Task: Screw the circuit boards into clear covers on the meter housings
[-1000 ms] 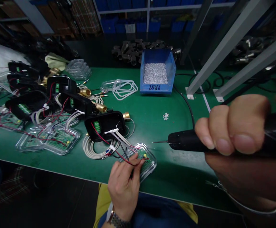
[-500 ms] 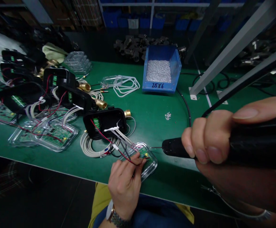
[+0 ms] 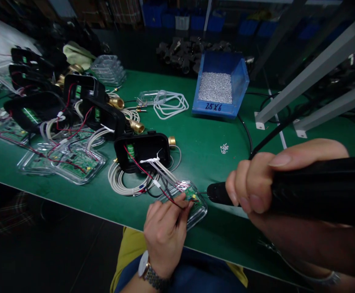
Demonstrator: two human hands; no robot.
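Observation:
My right hand (image 3: 257, 181) is wrapped round a black electric screwdriver (image 3: 318, 187), held nearly level, its thin bit pointing left. The bit's tip is at the right edge of a green circuit board (image 3: 191, 191), which lies in a clear plastic cover (image 3: 202, 212). With fingers pinched, my left hand (image 3: 167, 230) presses on the board's near side; what the fingertips grip, probably the board or its wires, is partly hidden. Red, black and white wires run from the board to an open black housing (image 3: 142, 152) with a brass fitting (image 3: 172, 141). A coiled cable (image 3: 116, 183) lies beside the housing.
A blue bin (image 3: 217, 109) marked 25X6 holds many small screws; a little pile of screws (image 3: 224, 148) lies nearer. White gaskets (image 3: 171, 106) and stacked clear covers (image 3: 108, 70) are farther back. More wired housings (image 3: 38, 112) crowd the left. Metal posts (image 3: 314, 69) stand right.
The view has shifted, so the bench things appear slightly right and higher. The screwdriver's bit has come closer to the board, from just off the cover to its right edge. My left hand keeps its hold.

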